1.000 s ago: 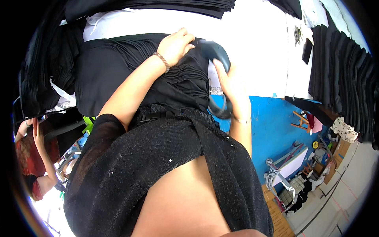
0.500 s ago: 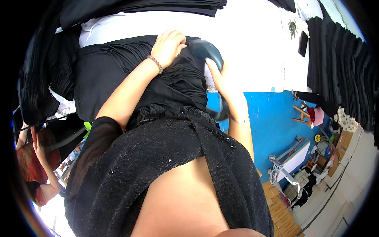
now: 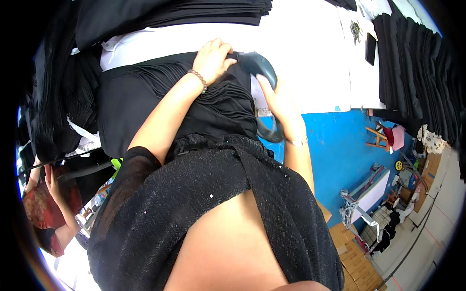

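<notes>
My left hand (image 3: 212, 62), a beaded bracelet at its wrist, has its fingers curled on the upper edge of a thick layered stack of black fabric (image 3: 126, 104) at the white table's front. Beside it, my right hand (image 3: 279, 102) grips a rounded dark teal handheld tool (image 3: 257, 65), whose head rests by the stack's upper right corner. A dark strap or cord hangs below my right hand. The tool's underside is hidden.
More black fabric piles (image 3: 170, 12) lie behind and at both sides (image 3: 412, 72) of the white table (image 3: 306, 48). A phone (image 3: 370, 48) lies at right. Another person's hand (image 3: 52, 179) shows at lower left. Below are blue floor (image 3: 325, 140), a stool and cardboard boxes.
The view has shifted slightly. Both my hands and the teal tool have moved only a little and keep their grips. The other person's hand at lower left has moved slightly.
</notes>
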### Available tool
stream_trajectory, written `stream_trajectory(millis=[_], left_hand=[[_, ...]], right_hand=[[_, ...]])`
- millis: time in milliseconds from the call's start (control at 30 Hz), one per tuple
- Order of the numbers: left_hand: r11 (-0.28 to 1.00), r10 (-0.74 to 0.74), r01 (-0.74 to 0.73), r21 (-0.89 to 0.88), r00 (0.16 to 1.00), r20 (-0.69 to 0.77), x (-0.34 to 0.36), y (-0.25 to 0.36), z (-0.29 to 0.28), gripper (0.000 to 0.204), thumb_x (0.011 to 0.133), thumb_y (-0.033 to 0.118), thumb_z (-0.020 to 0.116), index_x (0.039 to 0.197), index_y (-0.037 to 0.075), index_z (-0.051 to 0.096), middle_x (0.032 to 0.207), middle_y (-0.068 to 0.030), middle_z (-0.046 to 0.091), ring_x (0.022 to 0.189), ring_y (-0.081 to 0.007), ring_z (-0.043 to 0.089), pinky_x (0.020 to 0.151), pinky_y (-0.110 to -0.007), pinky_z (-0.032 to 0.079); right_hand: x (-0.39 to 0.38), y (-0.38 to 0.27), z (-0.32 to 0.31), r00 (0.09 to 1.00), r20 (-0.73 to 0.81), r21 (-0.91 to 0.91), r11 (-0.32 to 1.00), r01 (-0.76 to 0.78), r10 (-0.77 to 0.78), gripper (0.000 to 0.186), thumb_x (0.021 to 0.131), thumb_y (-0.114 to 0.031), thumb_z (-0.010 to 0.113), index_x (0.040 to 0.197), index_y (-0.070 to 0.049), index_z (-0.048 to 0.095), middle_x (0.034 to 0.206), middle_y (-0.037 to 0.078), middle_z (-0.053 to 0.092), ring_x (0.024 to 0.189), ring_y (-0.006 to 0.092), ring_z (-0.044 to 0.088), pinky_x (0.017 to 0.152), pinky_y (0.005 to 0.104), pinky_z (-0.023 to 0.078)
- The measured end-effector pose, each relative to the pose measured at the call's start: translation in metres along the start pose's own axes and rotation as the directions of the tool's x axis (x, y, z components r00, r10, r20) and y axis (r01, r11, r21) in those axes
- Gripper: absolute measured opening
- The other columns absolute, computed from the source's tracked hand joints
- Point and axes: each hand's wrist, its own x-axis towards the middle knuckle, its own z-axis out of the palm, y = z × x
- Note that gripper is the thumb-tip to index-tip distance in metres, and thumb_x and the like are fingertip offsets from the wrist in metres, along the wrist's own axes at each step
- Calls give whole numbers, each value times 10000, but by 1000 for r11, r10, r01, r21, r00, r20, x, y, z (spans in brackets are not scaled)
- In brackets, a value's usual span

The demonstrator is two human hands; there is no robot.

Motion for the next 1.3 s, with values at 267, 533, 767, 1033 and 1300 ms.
stream_trajectory(millis=[267, 533, 767, 1033, 1300], left_hand=[[988, -75, 83, -132, 995, 66, 10, 4, 3, 203, 809, 164, 808, 925, 70, 671, 995, -103, 615, 908, -298, 639, 797, -372, 522], [967, -152, 151, -204, 988, 7, -2, 6, -4, 151, 807, 126, 786, 812, 51, 656, 891, -102, 650, 858, -304, 671, 757, -386, 534], [698, 90, 304, -649, 861, 500, -13, -27, -40, 168, 925, 124, 738, 839, 10, 649, 797, 2, 641, 770, -103, 602, 751, -276, 502], [996, -5, 8, -84, 999, 39, -13, -4, -11, 331, 921, 230, 725, 1211, 85, 663, 986, -119, 650, 927, -297, 675, 829, -377, 542], [997, 72, -72, 8, 993, -90, -11, -11, -3, 333, 852, 303, 774, 1094, 100, 669, 1020, -100, 659, 1005, -305, 644, 909, -428, 506]], right_hand=[[16, 7, 18, 995, -83, 69, 996, 51, -45, 557, 973, -470, 663, 946, 86, 686, 663, 193, 637, 668, 281, 682, 644, 412, 523], [1, -2, 6, 998, -63, -62, 998, 19, -23, 597, 970, -497, 654, 968, 99, 696, 749, 239, 686, 735, 313, 709, 710, 435, 544], [-12, -1, -1, 998, -16, -68, 996, 59, -60, 612, 967, -519, 648, 960, 92, 691, 736, 259, 677, 738, 359, 719, 707, 438, 551], [0, -6, 8, 993, -90, -112, 991, 70, -80, 593, 969, -480, 662, 987, 112, 682, 727, 261, 673, 718, 335, 719, 690, 428, 552], [-5, -23, 13, 987, -123, -224, 972, 75, -105, 574, 957, -466, 676, 920, 107, 690, 748, 280, 680, 746, 380, 729, 696, 442, 555]])
